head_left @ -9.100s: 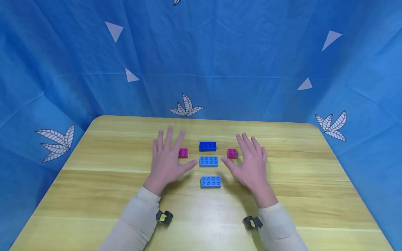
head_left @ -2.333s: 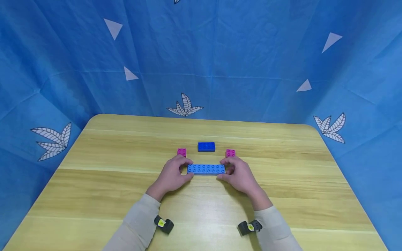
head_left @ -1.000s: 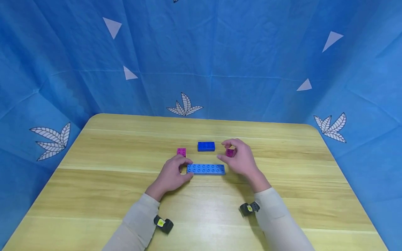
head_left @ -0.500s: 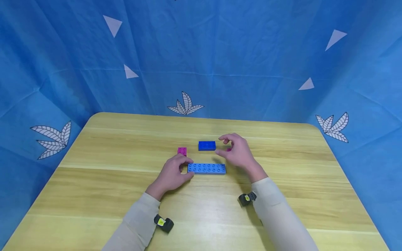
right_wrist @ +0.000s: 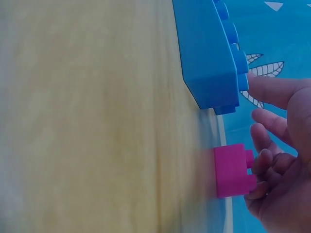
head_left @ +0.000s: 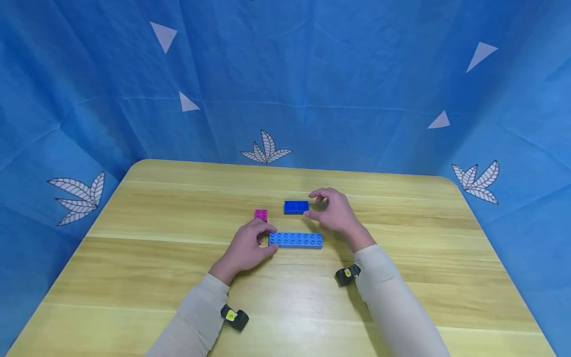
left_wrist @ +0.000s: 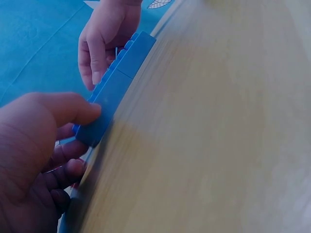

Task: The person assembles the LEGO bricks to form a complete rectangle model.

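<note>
Head view: left hand (head_left: 244,248) pinches the end of the light blue bricks (head_left: 296,240) at table (head_left: 134,258) centre; right hand (head_left: 335,213), at one o'clock from them, touches the dark blue brick (head_left: 296,207). Left wrist view: thumb (left_wrist: 73,108) presses the brick end. Right wrist view: curled fingers (right_wrist: 272,165) touch a magenta brick (right_wrist: 233,171); whether they grip it I cannot tell.

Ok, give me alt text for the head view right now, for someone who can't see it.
On a wooden table, the left hand grips the left end of a long light blue brick row, while the right hand reaches at a dark blue brick behind it. A magenta brick sits to the left.
</note>
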Demonstrator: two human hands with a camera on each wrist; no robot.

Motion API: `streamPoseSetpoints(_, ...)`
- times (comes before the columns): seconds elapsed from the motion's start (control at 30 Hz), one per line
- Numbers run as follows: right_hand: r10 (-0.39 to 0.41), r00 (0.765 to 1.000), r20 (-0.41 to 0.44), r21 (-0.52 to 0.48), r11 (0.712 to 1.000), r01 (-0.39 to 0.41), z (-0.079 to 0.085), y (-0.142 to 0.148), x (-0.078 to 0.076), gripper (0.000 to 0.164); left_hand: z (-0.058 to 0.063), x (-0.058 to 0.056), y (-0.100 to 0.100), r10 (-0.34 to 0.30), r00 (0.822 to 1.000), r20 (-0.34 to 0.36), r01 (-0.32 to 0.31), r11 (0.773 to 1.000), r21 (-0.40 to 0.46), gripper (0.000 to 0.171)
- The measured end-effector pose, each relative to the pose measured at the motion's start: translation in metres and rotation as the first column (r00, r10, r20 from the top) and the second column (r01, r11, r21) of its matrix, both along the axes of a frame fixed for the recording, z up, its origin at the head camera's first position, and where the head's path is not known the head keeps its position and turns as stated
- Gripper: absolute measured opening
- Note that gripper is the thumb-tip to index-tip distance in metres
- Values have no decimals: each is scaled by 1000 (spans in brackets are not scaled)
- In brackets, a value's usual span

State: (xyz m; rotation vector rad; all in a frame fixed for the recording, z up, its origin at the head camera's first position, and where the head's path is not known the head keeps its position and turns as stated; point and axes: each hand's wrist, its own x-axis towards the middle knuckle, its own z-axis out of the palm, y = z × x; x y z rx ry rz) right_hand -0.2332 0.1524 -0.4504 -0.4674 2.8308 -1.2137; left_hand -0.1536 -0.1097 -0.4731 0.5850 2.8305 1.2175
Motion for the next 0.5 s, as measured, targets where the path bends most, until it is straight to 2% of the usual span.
streamPoseSetpoints(0.5,20,997,76,-52,999,-16,-13,-1,-13,46,0,1,-1,10,1000,16,-10,1000,6,31)
